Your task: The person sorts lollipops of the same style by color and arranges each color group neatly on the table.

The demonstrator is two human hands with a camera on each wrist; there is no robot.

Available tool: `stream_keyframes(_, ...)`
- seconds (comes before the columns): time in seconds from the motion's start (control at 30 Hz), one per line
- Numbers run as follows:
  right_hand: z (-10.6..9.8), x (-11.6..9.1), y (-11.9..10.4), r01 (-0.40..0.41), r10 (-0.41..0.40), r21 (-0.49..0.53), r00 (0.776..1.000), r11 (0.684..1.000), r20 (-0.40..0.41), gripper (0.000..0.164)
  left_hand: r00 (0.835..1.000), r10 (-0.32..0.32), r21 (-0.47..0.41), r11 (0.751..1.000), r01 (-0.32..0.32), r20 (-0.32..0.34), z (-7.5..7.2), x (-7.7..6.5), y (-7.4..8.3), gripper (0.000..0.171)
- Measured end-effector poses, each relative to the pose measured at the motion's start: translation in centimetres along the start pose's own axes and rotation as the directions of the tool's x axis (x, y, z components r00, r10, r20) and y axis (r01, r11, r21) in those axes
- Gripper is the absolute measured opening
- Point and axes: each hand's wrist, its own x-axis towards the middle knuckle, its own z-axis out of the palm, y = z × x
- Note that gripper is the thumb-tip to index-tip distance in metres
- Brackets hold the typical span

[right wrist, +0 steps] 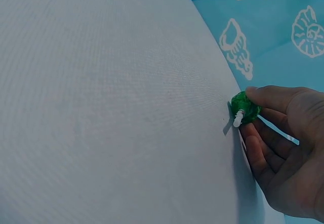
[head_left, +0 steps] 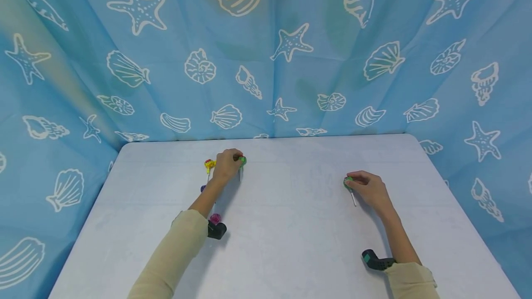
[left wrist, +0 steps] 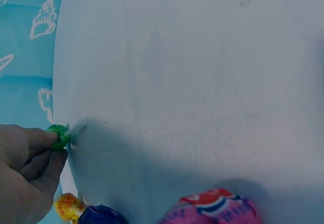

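Note:
Near the back left of the table, my left hand (head_left: pixel 227 165) pinches the green-wrapped head of a lollipop (head_left: pixel 243 161), its white stick pointing toward me. Thumb and fingertips meet on the green wrapper (left wrist: pixel 59 137) in the left wrist view. Over on the right, my right hand (head_left: pixel 371 190) holds another green lollipop (head_left: pixel 348 182) by its head between thumb and fingers. Its stick slants down toward the front. The right wrist view shows that green head (right wrist: pixel 245 107) close over the white surface, stick end facing the camera.
Beside and beneath my left forearm lie a yellow lollipop (head_left: pixel 209 164), a dark blue one (head_left: pixel 202 188) and a pink one (head_left: pixel 215 218), partly hidden by the arm. A blue curtain (head_left: pixel 257 59) with white shells hangs behind the white table (head_left: pixel 287 225).

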Motion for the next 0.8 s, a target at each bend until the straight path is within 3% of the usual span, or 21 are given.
stream_keyframes(0.8, 0.19, -0.06, -0.56, 0.013, -0.013, -0.010, 1.000, 1.000, -0.016, 0.036, 1.000, 0.019, -0.009, 1.000, -0.019, 0.010, -0.25, -0.57, -0.33, 0.021)
